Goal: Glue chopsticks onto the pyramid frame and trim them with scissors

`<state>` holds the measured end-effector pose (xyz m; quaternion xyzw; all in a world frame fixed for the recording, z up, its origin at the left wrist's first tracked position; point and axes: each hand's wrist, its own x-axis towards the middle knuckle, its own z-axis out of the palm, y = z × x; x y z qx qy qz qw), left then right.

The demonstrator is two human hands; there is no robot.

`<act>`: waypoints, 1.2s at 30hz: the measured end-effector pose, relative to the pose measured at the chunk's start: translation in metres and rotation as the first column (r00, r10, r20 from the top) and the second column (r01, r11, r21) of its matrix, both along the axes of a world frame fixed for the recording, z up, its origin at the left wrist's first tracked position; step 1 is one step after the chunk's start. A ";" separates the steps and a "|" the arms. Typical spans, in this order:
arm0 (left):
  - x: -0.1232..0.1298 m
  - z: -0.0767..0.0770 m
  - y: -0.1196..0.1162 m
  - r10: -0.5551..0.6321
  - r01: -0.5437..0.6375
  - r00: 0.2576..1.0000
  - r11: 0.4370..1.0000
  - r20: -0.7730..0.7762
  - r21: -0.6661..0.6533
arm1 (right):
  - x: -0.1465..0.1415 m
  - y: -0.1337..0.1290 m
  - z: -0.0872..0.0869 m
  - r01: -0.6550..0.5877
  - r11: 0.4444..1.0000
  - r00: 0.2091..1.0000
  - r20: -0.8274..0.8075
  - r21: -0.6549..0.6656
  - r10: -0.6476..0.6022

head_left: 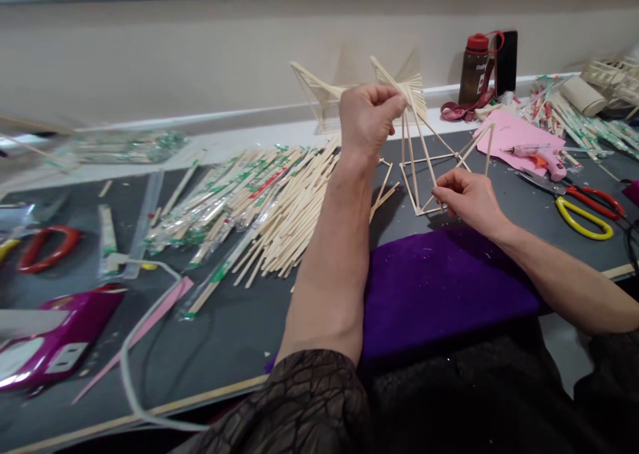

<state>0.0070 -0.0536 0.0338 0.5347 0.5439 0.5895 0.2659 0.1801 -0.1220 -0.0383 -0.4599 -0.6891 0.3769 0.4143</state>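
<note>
A dark patterned sleeve (304, 401) sits closest to the lens, and the bare forearm rises from it to the left hand (368, 118). That hand is closed, fingertips pinched on the top of a pale open frame of thin glued wooden sticks (422, 154), which stands on the dark grey tabletop (239, 327) between the two hands. The right hand (466, 198) is loosely curled, thumb and fingers nipping the frame's lower corner where it meets the table.

No writing can be read anywhere; the green and red print on the chopstick wrappers is too small to make out.

Under the right forearm lies a purple velvet cloth (439, 287). Left of the left arm spreads a heap of loose and wrapped wooden chopsticks (259, 201). Right of the right hand lie yellow-and-red-handled scissors (584, 208) and a pink glue gun (542, 160) on a pink paper sheet (514, 131). Beyond them stands a brown bottle with a red cap (474, 68). Far left, a magenta plastic device (54, 334) lies by a white cable (134, 347).
</note>
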 end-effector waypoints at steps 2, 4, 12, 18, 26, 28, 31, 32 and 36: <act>-0.003 -0.002 -0.005 -0.059 0.058 0.998 0.997 -0.005 -0.047 | -0.001 -0.002 0.000 -0.017 1.000 0.999 -0.030 0.014 0.018; -0.004 -0.005 -0.007 -0.100 0.101 0.995 0.991 0.012 -0.086 | -0.001 -0.003 0.000 -0.027 0.999 0.999 -0.043 0.044 0.029; 0.004 0.000 -0.017 -0.248 0.263 0.964 0.945 0.099 -0.194 | 0.000 -0.001 -0.001 -0.021 0.997 0.999 -0.048 0.078 0.025; 0.004 0.004 -0.021 -0.152 0.161 0.984 0.982 0.093 -0.103 | 0.003 -0.005 0.008 -0.040 0.995 0.999 -0.021 0.093 0.043; 0.001 0.006 -0.024 -0.050 0.050 0.999 0.998 0.004 -0.043 | 0.008 -0.002 0.006 -0.006 0.984 1.000 0.019 0.178 0.003; 0.003 0.004 -0.023 -0.058 0.057 0.998 0.998 -0.030 -0.042 | 0.008 -0.002 0.005 -0.005 0.980 1.000 0.027 0.199 0.000; 0.004 0.000 -0.022 -0.069 0.066 0.996 0.996 -0.060 -0.052 | 0.009 -0.002 0.005 -0.013 0.975 0.998 0.058 0.224 0.000; 0.004 -0.002 -0.021 -0.069 0.066 0.996 0.996 -0.065 -0.058 | 0.009 -0.003 0.006 -0.019 0.972 0.998 0.067 0.232 0.004; 0.003 -0.004 -0.020 -0.055 0.048 0.995 0.994 -0.079 -0.097 | 0.010 -0.004 0.006 -0.046 0.964 0.996 0.080 0.262 0.026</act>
